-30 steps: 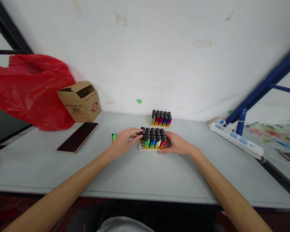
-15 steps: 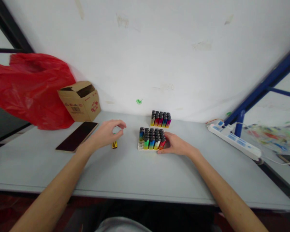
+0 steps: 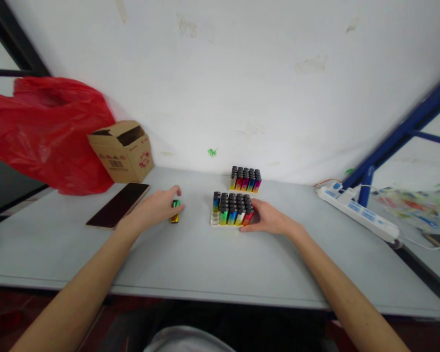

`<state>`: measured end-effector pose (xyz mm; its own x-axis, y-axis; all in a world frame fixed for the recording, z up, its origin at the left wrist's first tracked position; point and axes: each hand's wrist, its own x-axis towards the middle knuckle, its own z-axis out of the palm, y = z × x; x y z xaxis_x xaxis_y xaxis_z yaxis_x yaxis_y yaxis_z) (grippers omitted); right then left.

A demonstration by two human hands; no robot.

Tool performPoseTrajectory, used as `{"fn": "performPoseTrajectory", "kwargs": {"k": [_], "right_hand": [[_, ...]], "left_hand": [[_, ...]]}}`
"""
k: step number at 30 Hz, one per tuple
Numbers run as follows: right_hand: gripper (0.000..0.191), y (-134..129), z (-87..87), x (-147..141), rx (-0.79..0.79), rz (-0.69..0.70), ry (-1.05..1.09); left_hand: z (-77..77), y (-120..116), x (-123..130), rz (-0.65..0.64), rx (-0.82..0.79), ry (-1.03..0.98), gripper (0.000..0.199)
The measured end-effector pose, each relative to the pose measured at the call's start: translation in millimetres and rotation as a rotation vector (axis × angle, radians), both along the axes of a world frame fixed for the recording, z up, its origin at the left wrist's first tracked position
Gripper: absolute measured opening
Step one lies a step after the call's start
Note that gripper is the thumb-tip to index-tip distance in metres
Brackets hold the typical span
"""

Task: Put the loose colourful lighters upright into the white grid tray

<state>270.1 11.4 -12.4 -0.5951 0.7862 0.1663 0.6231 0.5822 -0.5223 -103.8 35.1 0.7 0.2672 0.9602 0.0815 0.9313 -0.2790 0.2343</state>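
A loose green and gold lighter (image 3: 175, 217) lies on the table. My left hand (image 3: 157, 208) is right at it, thumb and forefinger apart around its upper end and not closed on it. To the right stands a pale lighter tray (image 3: 215, 221) filled with upright, multicoloured lighters (image 3: 231, 215) with black tops. Bare slots show at its front left corner, in front of a blue and gold lighter (image 3: 216, 201). My right hand (image 3: 266, 217) grips the tray's right side, thumb at the front corner and fingers partly hidden behind.
A second block of upright lighters (image 3: 245, 179) stands near the wall. On the left lie a dark phone-like slab (image 3: 119, 205), an open cardboard box (image 3: 124, 154) and a red plastic bag (image 3: 55, 137). A white power strip (image 3: 359, 215) runs along the right edge.
My left hand has come down and slightly left onto the loose lighter, whose green end now shows between thumb and forefinger. My right hand stays at the tray. The view has shifted slightly.
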Motion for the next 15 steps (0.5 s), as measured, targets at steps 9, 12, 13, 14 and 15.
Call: {"fn": "performPoseTrajectory", "kwargs": {"k": [9, 12, 13, 14, 15], "right_hand": [[0.065, -1.0, 2.5, -1.1, -0.009, -0.003, -0.001], [0.067, -0.8, 2.5, -1.3, -0.018, 0.003, 0.015], [0.068, -0.7, 2.4, -1.3, -0.021, 0.006, 0.018], [0.069, -0.6, 2.2, -1.3, -0.023, 0.008, 0.021], [0.069, -0.5, 2.0, -1.2, -0.023, 0.008, 0.023]], "left_hand": [[4.2, -4.5, 32.2, -0.111, 0.021, -0.49, 0.035], [7.9, -15.1, 48.4, -0.142, -0.247, -0.815, 0.038], [9.2, -18.4, 53.3, -0.156, -0.341, -0.906, 0.039], [10.3, -21.2, 57.6, -0.169, -0.42, -0.981, 0.039], [10.9, -23.2, 61.2, -0.174, -0.487, -1.047, 0.039]]}}
